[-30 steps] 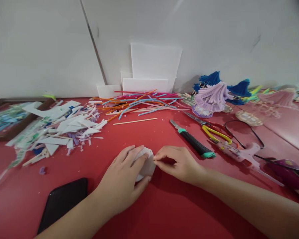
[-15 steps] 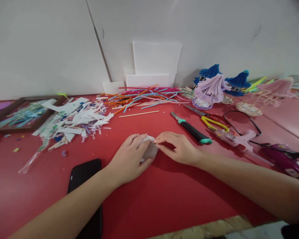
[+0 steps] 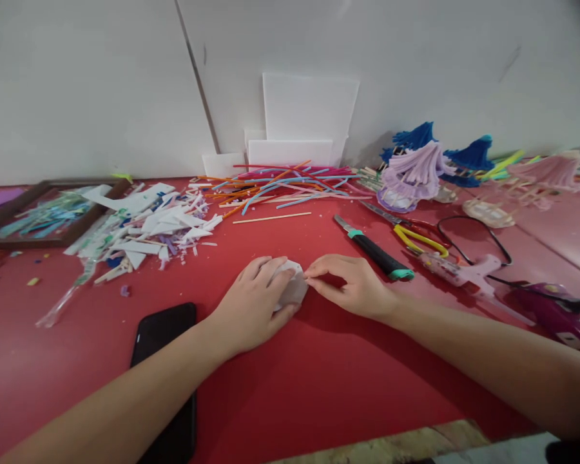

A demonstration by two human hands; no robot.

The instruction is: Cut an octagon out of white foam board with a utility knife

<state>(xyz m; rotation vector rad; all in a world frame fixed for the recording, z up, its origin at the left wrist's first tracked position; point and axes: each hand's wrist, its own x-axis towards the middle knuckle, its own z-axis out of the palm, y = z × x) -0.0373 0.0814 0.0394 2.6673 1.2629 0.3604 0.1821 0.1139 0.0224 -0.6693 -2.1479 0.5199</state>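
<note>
A small white disc of foam board or card (image 3: 294, 289) lies on the red tabletop, partly hidden under my left hand (image 3: 252, 303). The fingers of that hand curl over its left side and the thumb rests along its near edge, holding it. My right hand (image 3: 350, 283) is at the disc's right edge, thumb and forefinger pinched together. What sits between those fingertips is too small to make out. Just beyond the right hand lies a craft knife (image 3: 377, 254) with a black and green handle. A thin wooden stick (image 3: 272, 218) lies beyond the disc.
White scraps (image 3: 162, 222) and a brown frame (image 3: 26, 241) are on the left, with a black phone (image 3: 167, 328) nearer. Pipe cleaners (image 3: 290, 183) lie at the back. Pliers (image 3: 420, 241), a glue gun (image 3: 468, 270) and small umbrella-like models (image 3: 410, 174) stand or lie right.
The right fingertips have moved slightly right, from over the disc to its edge, and more of the disc shows. The left hand stays on it. The camera view has shifted a little.
</note>
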